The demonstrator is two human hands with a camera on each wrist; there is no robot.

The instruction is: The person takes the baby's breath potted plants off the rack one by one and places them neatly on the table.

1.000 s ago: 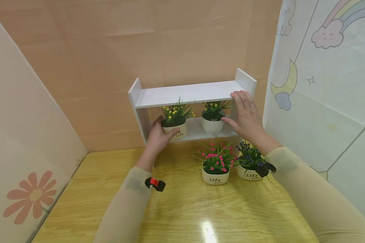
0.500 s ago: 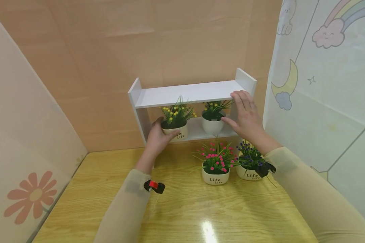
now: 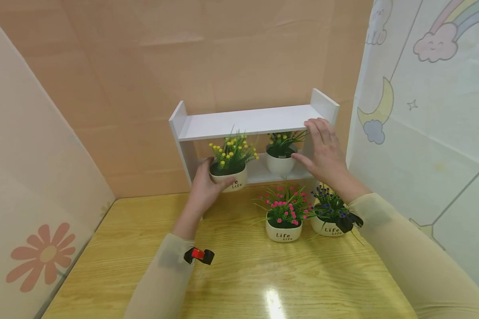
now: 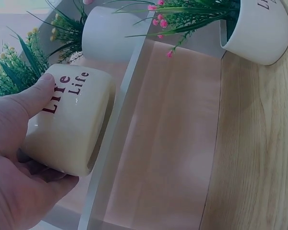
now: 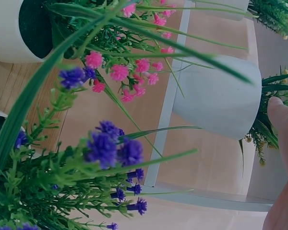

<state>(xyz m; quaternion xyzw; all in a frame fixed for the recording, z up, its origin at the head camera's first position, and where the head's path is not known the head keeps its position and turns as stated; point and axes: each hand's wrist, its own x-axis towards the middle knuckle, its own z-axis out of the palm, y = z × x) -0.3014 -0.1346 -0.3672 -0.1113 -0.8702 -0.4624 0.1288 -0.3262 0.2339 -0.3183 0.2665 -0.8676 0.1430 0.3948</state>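
Observation:
My left hand (image 3: pixel 205 185) grips a cream oval flowerpot (image 3: pixel 240 178) with "Life" lettering and yellow artificial flowers, thumb on its front. In the left wrist view this pot (image 4: pixel 69 120) overlaps the front edge of the white shelf's lower board. My right hand (image 3: pixel 326 153) rests with nearly straight fingers on the front edge of the shelf's upper board (image 3: pixel 247 122), toward the right end. Its thumb points at a plain white round pot (image 3: pixel 280 166) with yellow flowers on the lower board; in the right wrist view the thumb (image 5: pixel 278 112) is beside that plant's leaves.
On the wooden table (image 3: pixel 231 274), before the shelf's right half, stand a cream pot of pink flowers (image 3: pixel 284 234) and a cream pot of purple flowers (image 3: pixel 323 228). A peach backdrop (image 3: pixel 255 53) rises behind, with printed panels at both sides.
My left hand has drawn the yellow-flowered pot forward, toward me, so it now overlaps the lower board's front edge. The right hand stays in place on the shelf.

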